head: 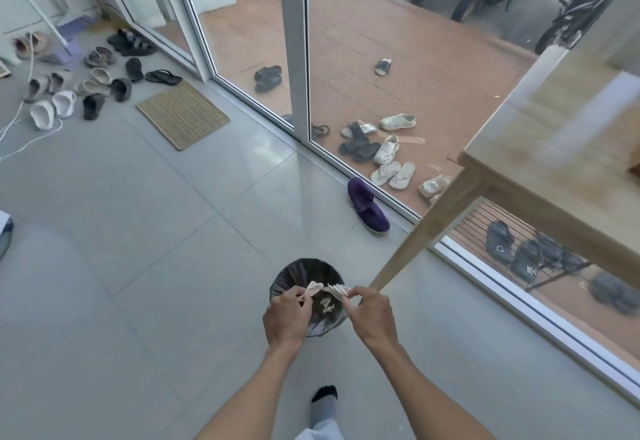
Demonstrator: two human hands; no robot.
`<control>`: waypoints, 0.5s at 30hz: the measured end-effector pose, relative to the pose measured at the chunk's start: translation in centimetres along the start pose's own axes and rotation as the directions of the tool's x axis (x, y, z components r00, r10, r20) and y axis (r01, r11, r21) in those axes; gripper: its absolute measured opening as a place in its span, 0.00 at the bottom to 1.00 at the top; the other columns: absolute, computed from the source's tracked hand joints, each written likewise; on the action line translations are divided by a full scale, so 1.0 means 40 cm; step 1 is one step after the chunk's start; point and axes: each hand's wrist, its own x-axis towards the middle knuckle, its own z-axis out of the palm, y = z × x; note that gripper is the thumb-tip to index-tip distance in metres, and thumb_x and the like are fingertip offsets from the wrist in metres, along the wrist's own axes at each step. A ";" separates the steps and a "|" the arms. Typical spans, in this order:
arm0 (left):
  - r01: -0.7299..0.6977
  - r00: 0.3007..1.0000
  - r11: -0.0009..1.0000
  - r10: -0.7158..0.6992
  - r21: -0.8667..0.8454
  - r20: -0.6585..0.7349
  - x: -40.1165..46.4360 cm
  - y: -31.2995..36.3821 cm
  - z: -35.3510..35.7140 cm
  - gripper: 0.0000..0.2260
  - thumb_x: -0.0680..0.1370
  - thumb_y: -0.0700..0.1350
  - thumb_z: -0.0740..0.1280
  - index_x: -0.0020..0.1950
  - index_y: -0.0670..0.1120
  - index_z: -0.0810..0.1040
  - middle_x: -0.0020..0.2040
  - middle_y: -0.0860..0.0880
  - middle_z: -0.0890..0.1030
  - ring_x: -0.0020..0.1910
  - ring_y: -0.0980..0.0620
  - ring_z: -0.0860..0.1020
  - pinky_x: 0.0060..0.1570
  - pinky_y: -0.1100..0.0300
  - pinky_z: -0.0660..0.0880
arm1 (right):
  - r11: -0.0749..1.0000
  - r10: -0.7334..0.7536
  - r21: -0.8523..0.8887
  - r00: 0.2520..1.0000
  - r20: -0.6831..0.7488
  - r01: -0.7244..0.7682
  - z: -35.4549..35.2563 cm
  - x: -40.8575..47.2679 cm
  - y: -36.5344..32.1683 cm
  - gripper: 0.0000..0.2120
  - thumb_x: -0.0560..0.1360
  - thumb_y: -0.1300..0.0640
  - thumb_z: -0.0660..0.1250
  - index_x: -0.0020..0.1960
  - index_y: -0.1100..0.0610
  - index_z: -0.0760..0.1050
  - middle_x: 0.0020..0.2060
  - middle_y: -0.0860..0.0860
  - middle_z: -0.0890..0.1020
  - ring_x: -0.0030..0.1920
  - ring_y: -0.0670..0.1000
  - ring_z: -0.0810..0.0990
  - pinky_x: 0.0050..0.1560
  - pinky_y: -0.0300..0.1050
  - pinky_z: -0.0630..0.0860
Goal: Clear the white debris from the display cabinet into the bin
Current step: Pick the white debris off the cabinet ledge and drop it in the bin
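I am standing over the bin, a small round one with a dark liner, on the floor at about six o'clock from the middle of my view, just beside the foot of the wooden bench leg. Both my hands are above its mouth. My left hand is pinched shut on one clump of white debris, and my right hand is pinched shut on a second clump; the two clumps nearly meet over the middle of the opening.

A few small white bits already lie inside on the liner, so I judge that some of the clearing is done. What I hold is not yet dropped, so this load is only at the point of release. The display cabinet is not clearly in view, so I cannot tell how much debris is left there.

The clump in my left hand runs its long axis from my fingertips up toward one o'clock. The one in my right hand fans out flat, its long axis pointing toward nine o'clock, at the other clump. Both hang over the bin, not beside it.
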 end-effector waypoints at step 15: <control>-0.093 0.980 0.995 0.097 -0.028 0.174 0.065 -0.028 0.087 0.14 0.79 0.58 0.63 0.62 0.58 0.79 0.47 0.52 0.85 0.49 0.49 0.81 0.45 0.55 0.76 | 0.998 0.066 0.002 0.983 0.173 -0.067 0.046 0.110 0.034 0.08 0.72 0.46 0.72 0.51 0.44 0.82 0.39 0.45 0.82 0.42 0.50 0.83 0.48 0.44 0.79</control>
